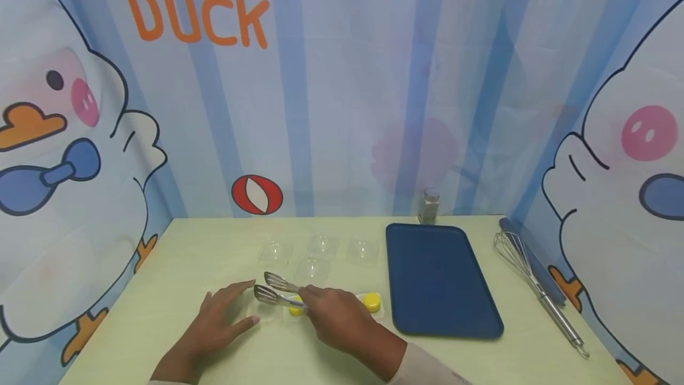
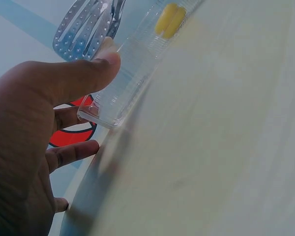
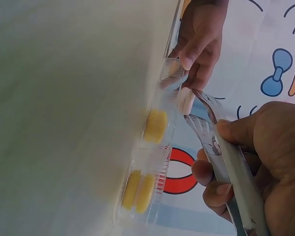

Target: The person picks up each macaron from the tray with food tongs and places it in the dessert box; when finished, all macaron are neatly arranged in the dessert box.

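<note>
macaron between the tong tips, your left hand spread at the tray end

so your right hand (image 1: 342, 316) is wrapped round a pair of silver metal tongs (image 3: 215, 140) with slotted ends, thumb on one arm and fingers curled on the other. between the tips sits a pale pinkish-white round macaron (image 3: 186, 102), right by the left-hand end of a long clear plastic tray (image 2: 132, 73) with compartments. can't tell if it's off the tray or touching it tbh.

your left hand (image 1: 219, 319) is at that same end, thumb and fingers apart, tray end between them in the head view. can't tell if they actually touch the plastic.

further along the tray there's a round yellow macaron (image 1: 295, 311) partly behind the tongs, and a second round yellow macaron (image 1: 371, 302) toward the right end, past your right hand.

behind all that you've got four small clear plastic cups (image 1: 312, 270) on the pale yellow table (image 1: 214, 254). to the right, a dark blue rectangular tray (image 1: 443, 281), with a small clear shaker jar (image 1: 428, 208) behind it, then a silver wire whisk (image 1: 550, 308) near the right edge.
</note>
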The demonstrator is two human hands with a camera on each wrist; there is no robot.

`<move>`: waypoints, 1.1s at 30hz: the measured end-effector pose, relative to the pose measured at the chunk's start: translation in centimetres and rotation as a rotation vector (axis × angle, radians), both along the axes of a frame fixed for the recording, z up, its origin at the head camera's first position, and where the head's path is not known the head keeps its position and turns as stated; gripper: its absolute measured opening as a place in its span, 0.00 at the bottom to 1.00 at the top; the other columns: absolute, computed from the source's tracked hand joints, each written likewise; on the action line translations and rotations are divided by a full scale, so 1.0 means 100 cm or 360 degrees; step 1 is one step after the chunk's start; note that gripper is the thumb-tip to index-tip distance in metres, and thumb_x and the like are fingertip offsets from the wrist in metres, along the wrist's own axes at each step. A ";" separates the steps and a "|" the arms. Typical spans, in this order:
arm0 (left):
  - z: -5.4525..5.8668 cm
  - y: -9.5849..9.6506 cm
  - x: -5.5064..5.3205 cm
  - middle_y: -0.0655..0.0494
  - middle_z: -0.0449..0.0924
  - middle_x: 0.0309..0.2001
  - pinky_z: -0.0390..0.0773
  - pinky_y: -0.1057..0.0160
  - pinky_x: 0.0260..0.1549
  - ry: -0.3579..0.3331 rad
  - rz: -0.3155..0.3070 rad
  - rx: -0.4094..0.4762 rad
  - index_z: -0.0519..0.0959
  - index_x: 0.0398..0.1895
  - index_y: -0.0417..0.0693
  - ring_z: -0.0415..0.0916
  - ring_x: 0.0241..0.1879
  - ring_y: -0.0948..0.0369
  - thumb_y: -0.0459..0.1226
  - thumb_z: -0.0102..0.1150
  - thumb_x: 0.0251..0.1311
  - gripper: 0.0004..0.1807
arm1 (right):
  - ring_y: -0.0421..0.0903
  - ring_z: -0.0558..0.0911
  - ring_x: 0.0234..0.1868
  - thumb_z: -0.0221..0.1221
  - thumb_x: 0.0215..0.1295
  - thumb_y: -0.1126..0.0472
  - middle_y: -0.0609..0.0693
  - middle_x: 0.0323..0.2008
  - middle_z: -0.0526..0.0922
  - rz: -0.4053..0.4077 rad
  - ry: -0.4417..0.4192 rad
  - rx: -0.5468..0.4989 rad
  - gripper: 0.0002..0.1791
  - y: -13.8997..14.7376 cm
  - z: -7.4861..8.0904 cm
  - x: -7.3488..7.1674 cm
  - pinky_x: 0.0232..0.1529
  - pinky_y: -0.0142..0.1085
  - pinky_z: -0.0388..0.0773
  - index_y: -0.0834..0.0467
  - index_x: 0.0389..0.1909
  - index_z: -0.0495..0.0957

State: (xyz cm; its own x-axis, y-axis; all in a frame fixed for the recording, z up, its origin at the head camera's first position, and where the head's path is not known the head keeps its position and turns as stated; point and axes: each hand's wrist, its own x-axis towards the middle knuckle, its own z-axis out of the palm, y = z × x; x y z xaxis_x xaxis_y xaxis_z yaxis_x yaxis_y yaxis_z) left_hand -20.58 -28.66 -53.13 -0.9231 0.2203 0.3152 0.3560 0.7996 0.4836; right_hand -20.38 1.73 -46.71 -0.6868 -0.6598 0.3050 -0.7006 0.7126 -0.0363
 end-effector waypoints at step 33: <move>0.000 -0.001 0.001 0.47 0.82 0.72 0.54 0.09 0.65 0.0040 -0.0015 0.0026 0.76 0.76 0.54 0.76 0.72 0.36 0.50 0.78 0.63 0.39 | 0.34 0.88 0.37 0.67 0.77 0.52 0.38 0.53 0.91 0.0008 -0.0079 0.0118 0.14 -0.019 0.001 -0.001 0.31 0.31 0.83 0.49 0.59 0.84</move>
State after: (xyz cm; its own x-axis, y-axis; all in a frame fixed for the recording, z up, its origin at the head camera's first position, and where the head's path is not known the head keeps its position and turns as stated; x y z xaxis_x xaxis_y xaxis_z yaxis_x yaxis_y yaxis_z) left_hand -20.51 -28.75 -53.17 -0.9129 0.2234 0.3417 0.3754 0.7885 0.4873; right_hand -20.53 -0.21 -46.60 -0.6967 -0.6826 0.2206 -0.7027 0.7112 -0.0183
